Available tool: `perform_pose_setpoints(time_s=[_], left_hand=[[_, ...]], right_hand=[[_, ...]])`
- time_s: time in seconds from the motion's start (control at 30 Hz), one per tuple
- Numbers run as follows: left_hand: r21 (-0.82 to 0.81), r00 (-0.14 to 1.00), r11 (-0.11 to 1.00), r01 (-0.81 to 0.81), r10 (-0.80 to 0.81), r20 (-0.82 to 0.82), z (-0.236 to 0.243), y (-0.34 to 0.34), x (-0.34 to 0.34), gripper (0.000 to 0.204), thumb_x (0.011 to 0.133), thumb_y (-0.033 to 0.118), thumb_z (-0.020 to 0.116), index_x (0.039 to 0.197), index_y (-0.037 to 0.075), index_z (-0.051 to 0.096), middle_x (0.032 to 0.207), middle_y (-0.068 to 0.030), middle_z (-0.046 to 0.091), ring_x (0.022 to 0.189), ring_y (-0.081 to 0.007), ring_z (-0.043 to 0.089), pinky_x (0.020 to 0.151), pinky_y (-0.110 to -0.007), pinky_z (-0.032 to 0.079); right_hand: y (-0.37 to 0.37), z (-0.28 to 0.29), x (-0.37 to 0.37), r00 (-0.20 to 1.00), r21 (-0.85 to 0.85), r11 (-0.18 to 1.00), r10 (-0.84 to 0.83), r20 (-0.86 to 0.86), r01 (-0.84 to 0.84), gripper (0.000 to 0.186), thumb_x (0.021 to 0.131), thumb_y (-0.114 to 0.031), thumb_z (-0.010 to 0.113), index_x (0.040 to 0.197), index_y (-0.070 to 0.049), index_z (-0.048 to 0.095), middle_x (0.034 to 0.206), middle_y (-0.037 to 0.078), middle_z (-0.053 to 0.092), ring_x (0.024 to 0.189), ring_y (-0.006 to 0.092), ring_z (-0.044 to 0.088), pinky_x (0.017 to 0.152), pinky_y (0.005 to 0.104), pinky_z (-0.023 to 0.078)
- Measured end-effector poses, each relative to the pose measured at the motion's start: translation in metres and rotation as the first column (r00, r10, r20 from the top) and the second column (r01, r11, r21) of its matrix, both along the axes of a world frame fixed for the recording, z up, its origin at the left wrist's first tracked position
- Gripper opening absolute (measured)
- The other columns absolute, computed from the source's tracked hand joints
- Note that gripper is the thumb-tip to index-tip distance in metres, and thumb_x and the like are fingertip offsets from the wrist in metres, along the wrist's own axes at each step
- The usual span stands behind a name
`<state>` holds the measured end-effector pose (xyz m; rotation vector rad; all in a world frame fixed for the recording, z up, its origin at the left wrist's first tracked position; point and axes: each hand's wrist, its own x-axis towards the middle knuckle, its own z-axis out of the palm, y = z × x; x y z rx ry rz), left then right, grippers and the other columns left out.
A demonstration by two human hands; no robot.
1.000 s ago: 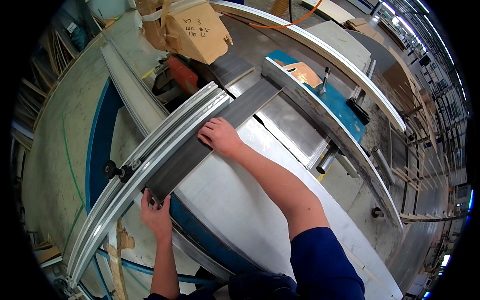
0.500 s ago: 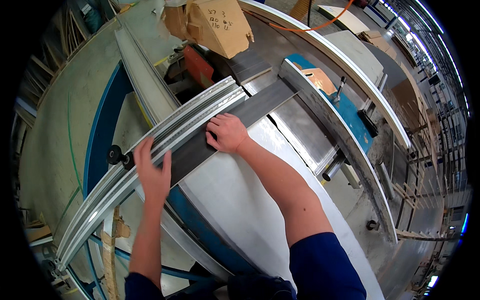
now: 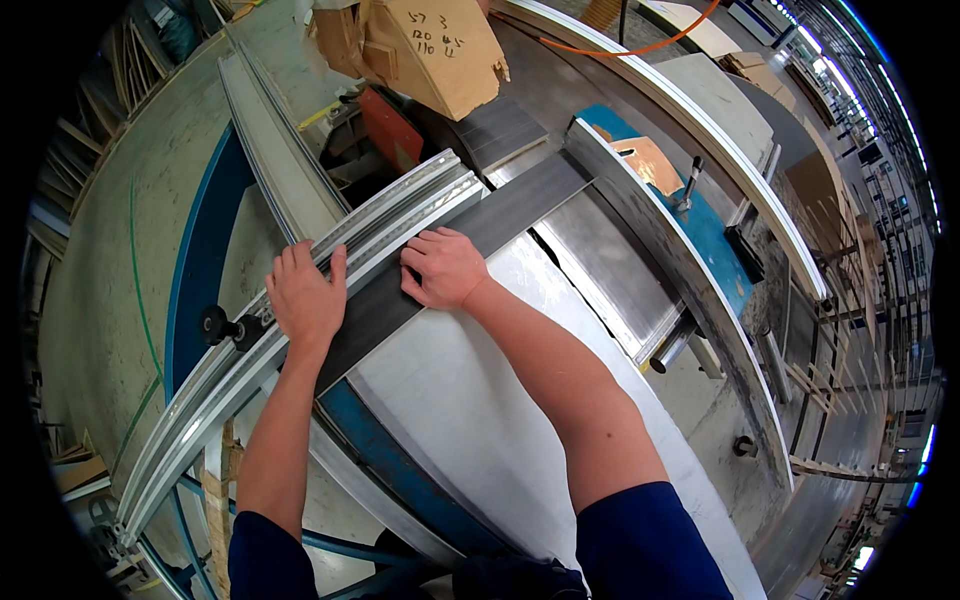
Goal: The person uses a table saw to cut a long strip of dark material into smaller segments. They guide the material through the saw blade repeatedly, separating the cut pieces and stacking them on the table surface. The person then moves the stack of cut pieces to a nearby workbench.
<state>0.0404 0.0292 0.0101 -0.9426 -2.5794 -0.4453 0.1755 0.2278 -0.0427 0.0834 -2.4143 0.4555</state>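
A long dark grey board [image 3: 520, 208] lies flat along an aluminium fence [image 3: 400, 222], crossing the metal table of a panel saw. On the board rests my right hand [image 3: 447, 270], its fingers bent toward the fence and its thumb tucked in, pressing on the board by the fence. My left hand [image 3: 308, 300] lies over the fence to the left, fingers stretched across the rails and thumb apart. Close to its left side, a black knob [image 3: 216, 324] sticks out from the fence. The board's far end reaches a raised metal guide [image 3: 640, 200]; my palms hide what is under them.
A pale sliding table [image 3: 460, 400] fills the near middle. Beyond the fence are a cardboard box [image 3: 430, 55] and a red cover [image 3: 391, 130]. At the right, a teal plate [image 3: 715, 235] carries a lever [image 3: 690, 180]. An orange hose [image 3: 640, 50] hangs at the back.
My left hand has come down onto the fence, its blur gone. My right hand has shifted slightly left with its grip unchanged. The view has moved a little.
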Motion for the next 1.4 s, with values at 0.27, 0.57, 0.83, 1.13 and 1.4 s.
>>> perform_pose_setpoints(time_s=[0.27, 0.57, 0.83, 1.13, 1.4], left_hand=[[0.043, 1.000, 0.999, 0.001, -0.001, -0.011, -0.005, 0.008, -0.037, 0.049, 0.106, 0.047, 0.067, 0.125, 0.002, 0.071, 0.119, -0.0155, 0.072, 0.120, -0.0363, 0.064, 0.107, -0.048, 0.045], [0.059, 1.000, 0.998, 0.009, -0.009, -0.008, -0.002, 0.017, -0.077, 0.049, 0.107, 0.046, 0.067, 0.126, 0.002, 0.072, 0.119, -0.0160, 0.072, 0.119, -0.0369, 0.064, 0.107, -0.048, 0.046], [0.067, 1.000, 0.998, 0.002, 0.000, -0.028, 0.001, 0.024, -0.102, 0.048, 0.106, 0.046, 0.068, 0.124, 0.002, 0.074, 0.116, -0.0163, 0.073, 0.117, -0.0365, 0.065, 0.109, -0.047, 0.047], [0.100, 1.000, 0.995, -0.017, 0.017, 0.009, -0.002, 0.025, -0.114, 0.049, 0.105, 0.046, 0.068, 0.126, 0.002, 0.073, 0.119, -0.0159, 0.073, 0.120, -0.0349, 0.064, 0.110, -0.046, 0.047], [0.132, 0.998, 0.991, -0.029, 0.021, 0.063, 0.006, 0.017, -0.099, 0.048, 0.106, 0.044, 0.068, 0.130, 0.003, 0.073, 0.123, -0.0144, 0.072, 0.122, -0.0348, 0.063, 0.113, -0.047, 0.046]], right_hand=[[0.010, 0.000, -0.035, 1.000, 0.017, 1.000, -0.004, 0.013, 0.004, 0.017, 0.086, -0.021, 0.073, 0.079, -0.009, 0.063, 0.084, 0.007, 0.065, 0.088, 0.0283, 0.068, 0.080, 0.0416, 0.055], [0.019, 0.000, -0.076, 1.000, 0.006, 1.000, 0.000, 0.003, 0.000, 0.017, 0.085, -0.020, 0.074, 0.080, -0.008, 0.064, 0.084, 0.007, 0.065, 0.087, 0.0286, 0.067, 0.079, 0.0422, 0.055], [0.025, 0.003, -0.104, 1.000, -0.001, 1.000, -0.002, 0.008, 0.002, 0.015, 0.083, -0.019, 0.074, 0.080, -0.009, 0.064, 0.083, 0.007, 0.066, 0.086, 0.0290, 0.067, 0.079, 0.0418, 0.055], [0.026, -0.003, -0.119, 0.999, 0.033, 0.999, -0.041, 0.025, 0.040, 0.013, 0.087, -0.019, 0.072, 0.084, -0.009, 0.065, 0.086, 0.006, 0.067, 0.089, 0.0297, 0.068, 0.083, 0.0433, 0.055], [0.019, 0.004, -0.104, 0.996, 0.052, 0.998, -0.048, 0.073, 0.044, 0.007, 0.089, -0.016, 0.071, 0.090, -0.009, 0.069, 0.090, 0.006, 0.068, 0.093, 0.0297, 0.067, 0.086, 0.0429, 0.054]])
